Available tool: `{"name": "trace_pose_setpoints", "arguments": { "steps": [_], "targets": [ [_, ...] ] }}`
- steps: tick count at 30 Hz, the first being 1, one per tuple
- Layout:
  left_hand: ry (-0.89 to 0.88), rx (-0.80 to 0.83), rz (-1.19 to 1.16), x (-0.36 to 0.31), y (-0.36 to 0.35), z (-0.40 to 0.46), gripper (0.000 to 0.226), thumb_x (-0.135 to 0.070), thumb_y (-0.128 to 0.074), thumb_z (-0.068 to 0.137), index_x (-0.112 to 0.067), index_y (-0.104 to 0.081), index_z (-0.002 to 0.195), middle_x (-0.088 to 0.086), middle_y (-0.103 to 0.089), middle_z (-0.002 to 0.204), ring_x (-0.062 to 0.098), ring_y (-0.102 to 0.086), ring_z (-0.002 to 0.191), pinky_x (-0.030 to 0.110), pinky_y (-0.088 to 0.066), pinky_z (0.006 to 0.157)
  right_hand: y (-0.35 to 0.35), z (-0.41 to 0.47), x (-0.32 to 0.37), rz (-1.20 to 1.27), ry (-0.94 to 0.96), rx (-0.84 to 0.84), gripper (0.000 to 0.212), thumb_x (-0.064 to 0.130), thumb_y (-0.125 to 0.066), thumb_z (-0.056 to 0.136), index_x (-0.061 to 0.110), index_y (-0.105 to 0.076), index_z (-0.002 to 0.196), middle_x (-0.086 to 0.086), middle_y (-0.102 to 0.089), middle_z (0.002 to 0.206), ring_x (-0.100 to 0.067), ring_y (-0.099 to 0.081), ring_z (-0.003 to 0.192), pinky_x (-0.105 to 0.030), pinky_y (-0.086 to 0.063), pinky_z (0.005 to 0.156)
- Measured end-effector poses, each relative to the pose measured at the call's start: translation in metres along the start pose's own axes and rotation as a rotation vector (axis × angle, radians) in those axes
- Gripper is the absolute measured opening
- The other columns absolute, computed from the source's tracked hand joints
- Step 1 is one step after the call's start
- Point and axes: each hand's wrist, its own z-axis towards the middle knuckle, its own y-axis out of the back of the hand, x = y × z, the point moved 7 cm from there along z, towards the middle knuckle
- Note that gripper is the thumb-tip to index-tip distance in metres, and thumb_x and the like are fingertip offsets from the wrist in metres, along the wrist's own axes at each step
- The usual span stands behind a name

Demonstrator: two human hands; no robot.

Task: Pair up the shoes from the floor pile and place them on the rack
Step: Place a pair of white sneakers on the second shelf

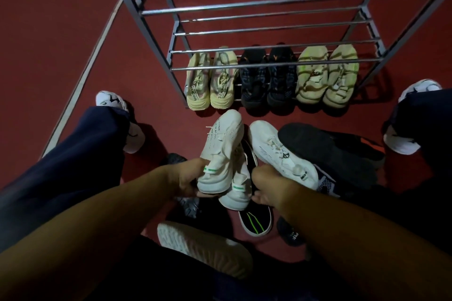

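Observation:
My left hand (189, 179) grips the heel of a white knit sneaker with a green heel tab (221, 151), toe pointing toward the rack. Its matching white sneaker (238, 190) lies partly under it, and my right hand (266, 188) holds that one at the heel. Another white sneaker (281, 154) lies to the right on the pile. The grey metal shoe rack (276, 2) stands ahead. On its lowest shelf sit three pairs: cream sneakers (210, 83), black sneakers (267, 78) and pale green sneakers (326, 75).
On the red floor around my hands lie a large black shoe (327, 151), a black slip-on with green stripes (255, 223), a white shoe sole-up (203, 247) and other dark shoes. My own white-shod feet (129, 124) (406, 129) stand at either side. The upper rack shelves hold nothing.

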Motion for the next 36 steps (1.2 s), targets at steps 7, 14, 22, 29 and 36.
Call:
{"name": "trace_pose_setpoints", "arguments": {
  "steps": [7,14,22,29,36],
  "targets": [
    [-0.033,0.066,-0.021,-0.011,0.011,-0.026,0.038,-0.017,-0.052,0.087,-0.004,-0.071,0.056,0.01,-0.068,0.058,0.018,-0.067,0.047,0.024,-0.055,0.043,-0.027,-0.036,-0.005,-0.316,0.029,0.274,0.022,0.027,-0.043,0.093,0.021,-0.043,0.072,0.002,-0.035,0.063,-0.01,-0.027,0.049,-0.018,-0.026,0.044],
    [-0.179,0.07,-0.15,-0.044,0.014,-0.07,0.031,-0.034,-0.049,0.096,-0.009,-0.067,0.091,0.007,-0.074,0.076,0.017,-0.072,0.061,0.03,-0.061,0.058,-0.002,-0.115,0.053,-0.47,0.167,0.379,0.025,0.019,-0.041,0.103,0.012,-0.056,0.084,-0.003,-0.05,0.07,-0.012,-0.044,0.058,-0.029,-0.054,0.067],
    [-0.32,0.017,0.167,-0.092,0.001,-0.119,0.023,-0.033,-0.049,0.095,-0.021,-0.066,0.086,-0.003,-0.071,0.069,0.012,-0.068,0.06,0.024,-0.056,0.055,0.045,-0.141,0.104,-0.602,0.346,0.18,0.034,0.019,-0.052,0.1,-0.003,-0.047,0.125,-0.017,-0.054,0.092,-0.021,-0.055,0.062,-0.039,-0.062,0.061],
    [-0.437,-0.102,0.176,-0.165,0.016,-0.09,0.017,-0.028,-0.053,0.095,-0.019,-0.062,0.084,-0.006,-0.069,0.058,0.009,-0.065,0.05,0.027,-0.052,0.061,0.068,-0.101,0.17,-0.507,0.472,0.019,0.031,0.017,-0.049,0.1,-0.006,-0.049,0.121,-0.02,-0.055,0.087,-0.027,-0.057,0.068,-0.042,-0.058,0.06],
    [-0.525,-0.151,0.162,-0.25,0.032,-0.051,0.017,-0.031,-0.06,0.09,-0.015,-0.063,0.089,0.004,-0.069,0.075,0.017,-0.065,0.058,0.026,-0.053,0.052,0.048,-0.081,0.245,-0.339,0.484,-0.033,0.013,0.01,-0.043,0.101,0.006,-0.051,0.091,-0.013,-0.053,0.085,-0.027,-0.055,0.078,-0.046,-0.058,0.078]
  ]
}}
